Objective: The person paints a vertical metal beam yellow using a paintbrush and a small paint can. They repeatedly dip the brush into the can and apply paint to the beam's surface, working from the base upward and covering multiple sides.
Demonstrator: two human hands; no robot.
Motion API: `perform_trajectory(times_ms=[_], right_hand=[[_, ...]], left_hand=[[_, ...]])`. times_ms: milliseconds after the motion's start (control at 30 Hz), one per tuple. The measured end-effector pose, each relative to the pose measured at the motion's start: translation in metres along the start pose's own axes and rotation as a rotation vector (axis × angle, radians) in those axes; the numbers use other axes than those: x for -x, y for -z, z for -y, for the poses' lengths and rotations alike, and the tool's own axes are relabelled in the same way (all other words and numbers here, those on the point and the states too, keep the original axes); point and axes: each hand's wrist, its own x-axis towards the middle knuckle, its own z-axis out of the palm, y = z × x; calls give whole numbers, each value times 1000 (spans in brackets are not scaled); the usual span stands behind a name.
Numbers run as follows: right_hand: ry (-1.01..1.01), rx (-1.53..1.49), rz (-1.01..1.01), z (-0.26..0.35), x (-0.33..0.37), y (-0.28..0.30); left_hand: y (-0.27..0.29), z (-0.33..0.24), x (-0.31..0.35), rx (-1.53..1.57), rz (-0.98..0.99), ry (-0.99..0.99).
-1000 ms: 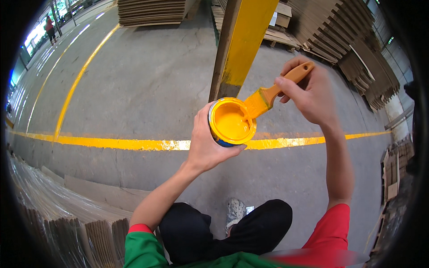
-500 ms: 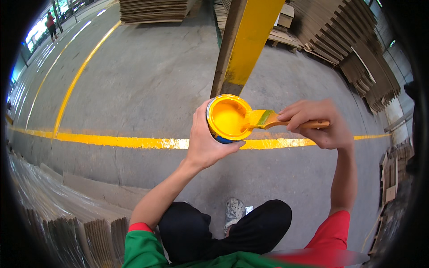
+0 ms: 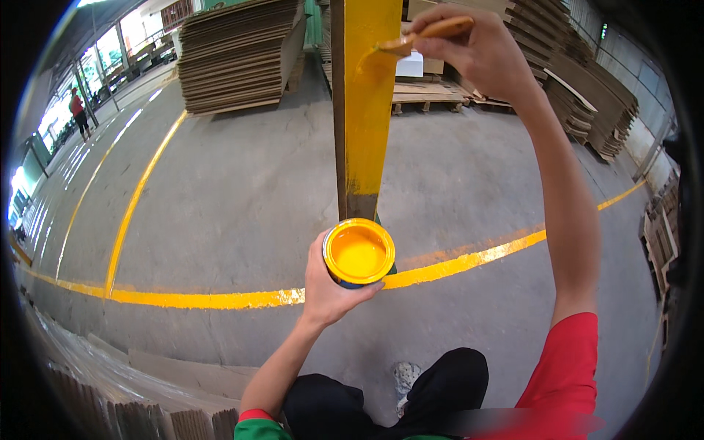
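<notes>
My left hand [image 3: 328, 287] is wrapped round an open paint can [image 3: 358, 251] full of yellow paint, held upright in front of the foot of a post. Up at the right, my right hand [image 3: 477, 50] grips a paintbrush [image 3: 440, 29] by its wooden handle. Its yellow-coated bristles press against the front face of the yellow post [image 3: 369, 110]. Paint on that face looks wet around the bristles. Near the floor the post's face is dark and scuffed, and its left side is brown.
Stacked flat cardboard [image 3: 235, 62] stands at the back left, with more cardboard [image 3: 594, 103] at the right. Behind the post sits a wooden pallet [image 3: 429, 94]. A yellow line [image 3: 205, 300] crosses the floor. Plastic-wrapped cardboard [image 3: 147, 392] lies at the lower left. A person [image 3: 78, 114] stands far left.
The brush has left the can's mouth and gone up to the post with my right hand. My view has tilted up, and the can now appears lower in it, still in my left hand.
</notes>
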Motion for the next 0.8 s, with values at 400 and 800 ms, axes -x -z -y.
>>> perform_trajectory(times_ms=[400,800], right_hand=[[370,55,-401,37,-44,47],[342,62,-175,29,75,-50]], left_hand=[[-1,9,4,13,19,-6],[1,4,6,-12,27,-15]])
